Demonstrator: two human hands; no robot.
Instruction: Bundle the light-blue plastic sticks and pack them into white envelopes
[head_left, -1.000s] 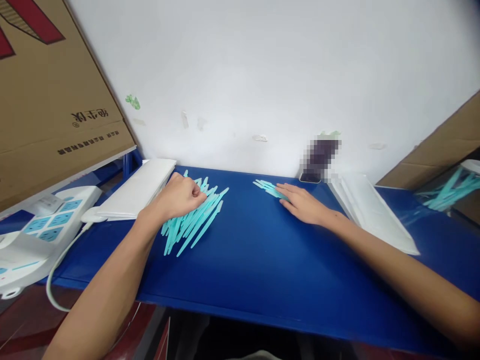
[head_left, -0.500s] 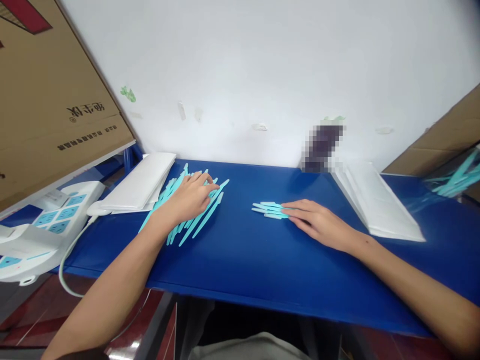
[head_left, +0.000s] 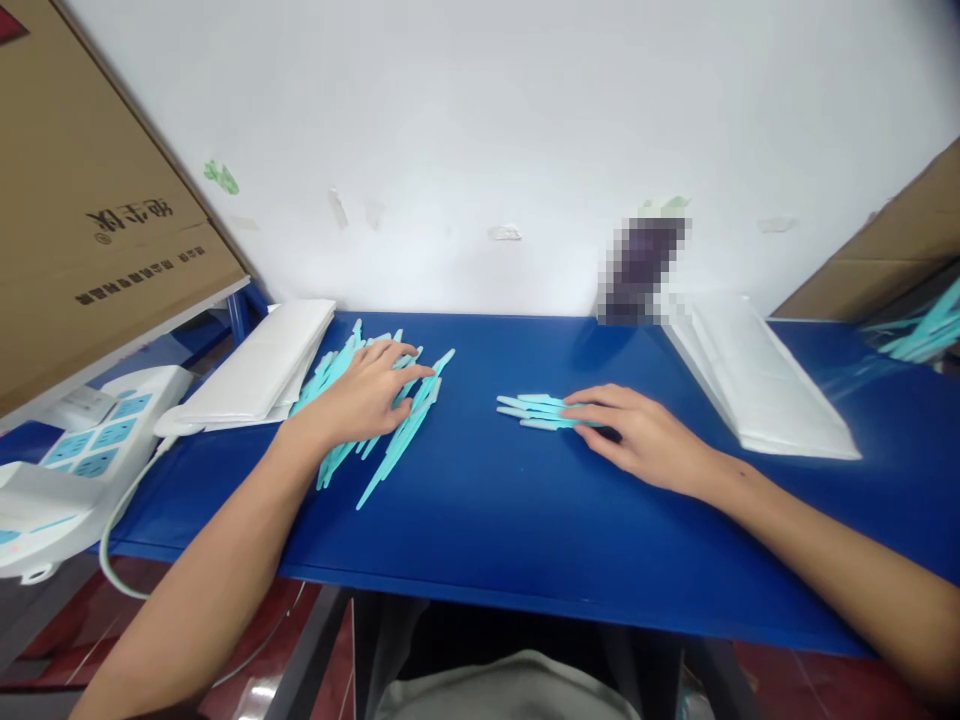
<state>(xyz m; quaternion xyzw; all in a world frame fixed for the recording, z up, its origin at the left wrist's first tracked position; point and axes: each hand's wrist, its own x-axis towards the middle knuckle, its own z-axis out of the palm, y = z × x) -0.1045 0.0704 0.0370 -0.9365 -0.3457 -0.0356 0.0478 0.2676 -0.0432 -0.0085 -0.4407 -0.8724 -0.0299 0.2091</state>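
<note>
A loose pile of slim turquoise sticks (head_left: 405,430) lies on the left part of the blue table (head_left: 480,520). My left hand (head_left: 371,390) rests over that pile with its fingers spread, and sticks show on both sides of it. Near the middle, several more turquoise sticks (head_left: 536,411) lie side by side in a small bundle. My right hand (head_left: 626,430) holds the right ends of this bundle under its fingertips.
White folded sheets (head_left: 251,365) lie at the left beside a white power strip (head_left: 97,450) with a cable. More white packets (head_left: 772,390) lie at the right. Cardboard boxes (head_left: 82,200) flank both sides, and a white wall (head_left: 450,130) stands behind.
The camera view has shifted slightly. Beneath my left hand, the sticks at the pile's right edge have bunched closer together, and its fingers are spread a little wider. My right hand stays at the bundle.
</note>
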